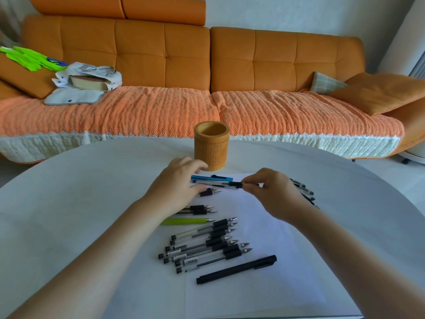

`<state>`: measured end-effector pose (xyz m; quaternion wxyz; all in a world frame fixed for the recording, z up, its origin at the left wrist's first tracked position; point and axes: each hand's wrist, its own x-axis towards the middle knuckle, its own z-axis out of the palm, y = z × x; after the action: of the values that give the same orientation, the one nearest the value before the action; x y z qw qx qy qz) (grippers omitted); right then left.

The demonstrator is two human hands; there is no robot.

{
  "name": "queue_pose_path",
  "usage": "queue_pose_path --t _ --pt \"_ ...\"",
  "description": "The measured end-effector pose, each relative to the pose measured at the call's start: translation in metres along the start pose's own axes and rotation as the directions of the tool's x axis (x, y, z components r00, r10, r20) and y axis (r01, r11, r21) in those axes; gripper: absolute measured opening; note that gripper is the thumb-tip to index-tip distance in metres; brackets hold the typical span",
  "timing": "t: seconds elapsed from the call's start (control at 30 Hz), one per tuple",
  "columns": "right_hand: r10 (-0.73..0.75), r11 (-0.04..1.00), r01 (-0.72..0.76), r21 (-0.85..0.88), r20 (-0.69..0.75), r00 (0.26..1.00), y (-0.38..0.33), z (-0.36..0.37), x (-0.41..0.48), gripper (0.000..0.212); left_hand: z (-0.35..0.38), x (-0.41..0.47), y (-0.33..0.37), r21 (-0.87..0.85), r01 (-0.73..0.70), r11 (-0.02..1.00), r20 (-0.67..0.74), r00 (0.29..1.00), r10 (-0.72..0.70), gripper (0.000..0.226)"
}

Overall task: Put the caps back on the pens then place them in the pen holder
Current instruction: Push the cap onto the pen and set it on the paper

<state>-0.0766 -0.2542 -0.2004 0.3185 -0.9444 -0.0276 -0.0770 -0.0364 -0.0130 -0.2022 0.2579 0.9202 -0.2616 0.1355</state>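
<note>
In the centre of the frame, the left hand (177, 180) grips the barrel of a clear-bodied pen (220, 184) and the right hand (273, 194) pinches its black end. The cylindrical bamboo pen holder (211, 146) stands just above them on the white bench (92, 203). Uncapped clear pens (207, 245) lie lower centre.

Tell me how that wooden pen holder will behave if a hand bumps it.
The pen holder looks thick-walled and rigid, so it probably won't flex. It stands upright, taller than wide, so a high knock might tip it. On the smooth white table, a low push likely slides it.
</note>
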Motion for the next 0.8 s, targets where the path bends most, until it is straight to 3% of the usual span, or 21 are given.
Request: queue_pose_path --t 0.1,0.2,0.4,0.5,0.63,0.8 --pt "0.023 0.999 -0.024 -0.038 -0.017 1.000 0.006 -0.001 0.007 0.013 -0.003 -0.001 -0.017 0.066 0.164 0.984 0.026 0.986 -0.166 0.013" --pt "0.043 0.998 -0.043 -0.045 0.001 0.999 0.003 0.003 0.015 0.012 -0.001 -0.005 -0.023 0.125 0.165 0.978 0.142 0.973 -0.183 0.003" --pt "0.022 0.997 -0.020 -0.069 0.023 0.999 -0.011 0.018 0.028 0.011 -0.005 -0.010 -0.026 0.068 0.158 0.985 0.266 0.949 -0.170 0.010" --pt "0.015 0.987 -0.011 -0.161 0.026 1.000 -0.019 0.026 0.032 0.009 -0.007 -0.013 -0.028 0.040 0.159 0.986 0.285 0.944 -0.164 0.012" --pt "-0.083 0.950 0.078 -0.303 -0.004 0.997 -0.021 0.038 0.034 0.012 -0.008 -0.013 -0.027 0.038 0.147 0.988 0.303 0.941 -0.151 0.013" --pt "-0.155 0.930 0.147 -0.338 0.005 0.988 -0.020 0.041 0.030 0.019 -0.012 -0.013 -0.026 0.056 0.137 0.989 0.349 0.925 -0.148 0.015"
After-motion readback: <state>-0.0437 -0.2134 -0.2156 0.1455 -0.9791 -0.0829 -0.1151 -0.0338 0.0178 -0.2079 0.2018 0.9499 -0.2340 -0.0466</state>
